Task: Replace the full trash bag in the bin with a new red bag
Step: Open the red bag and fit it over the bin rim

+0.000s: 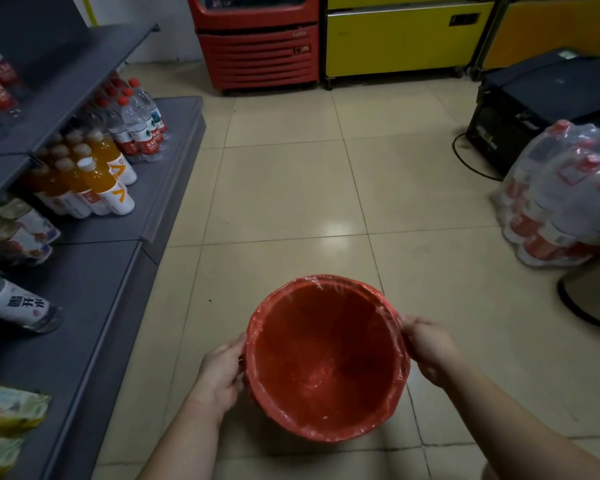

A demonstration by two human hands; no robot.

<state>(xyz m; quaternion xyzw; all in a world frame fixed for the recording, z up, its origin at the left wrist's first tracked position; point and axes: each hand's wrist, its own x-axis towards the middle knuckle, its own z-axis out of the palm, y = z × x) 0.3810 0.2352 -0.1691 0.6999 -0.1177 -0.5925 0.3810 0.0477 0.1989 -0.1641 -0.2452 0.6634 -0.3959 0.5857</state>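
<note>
Gripping the red bag (326, 358) at the bin (323, 433) rim on the floor, left hand (222, 372) and right hand (426, 348) clenching opposite edges; risking thin film tearing under fingers or slipping off the far rim, away from both grips.

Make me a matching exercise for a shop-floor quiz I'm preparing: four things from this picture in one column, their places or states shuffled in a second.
Things
1. red bag
2. left hand
3. orange drink bottles
4. wrapped bottle pack

Places or states
A. on the floor at the right
B. lining the bin, folded over its rim
C. on the grey shelf
D. at the bin's left side

Pairs: 1-B, 2-D, 3-C, 4-A
</note>
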